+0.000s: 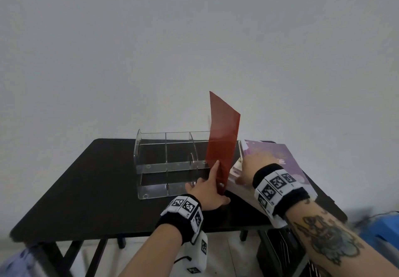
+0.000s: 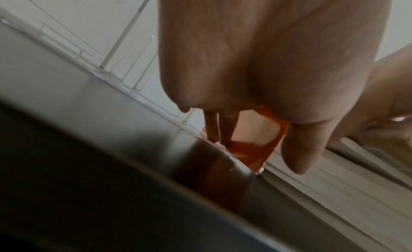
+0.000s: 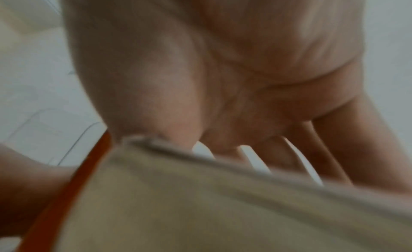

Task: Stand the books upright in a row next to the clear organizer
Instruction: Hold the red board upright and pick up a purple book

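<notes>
A thin red book (image 1: 223, 134) stands nearly upright on the black table (image 1: 86, 179), right against the right end of the clear organizer (image 1: 166, 160). My left hand (image 1: 221, 181) holds its lower near corner, fingers on the left face and thumb on the other side; the left wrist view shows the red book (image 2: 252, 151) between them. A purple book (image 1: 278, 155) lies tilted on other books at the right. My right hand (image 1: 246, 168) grips its left edge. In the blurred right wrist view, its fingers (image 3: 330, 150) curl over a beige cover (image 3: 200, 203) and white pages.
The organizer's compartments hold nothing, and a white wall rises just behind the table. Dark frames (image 1: 280, 248) stand under the table's right end, and a blue object (image 1: 386, 229) sits on the floor at the far right. A bluish cloth (image 1: 21, 259) shows at the bottom left.
</notes>
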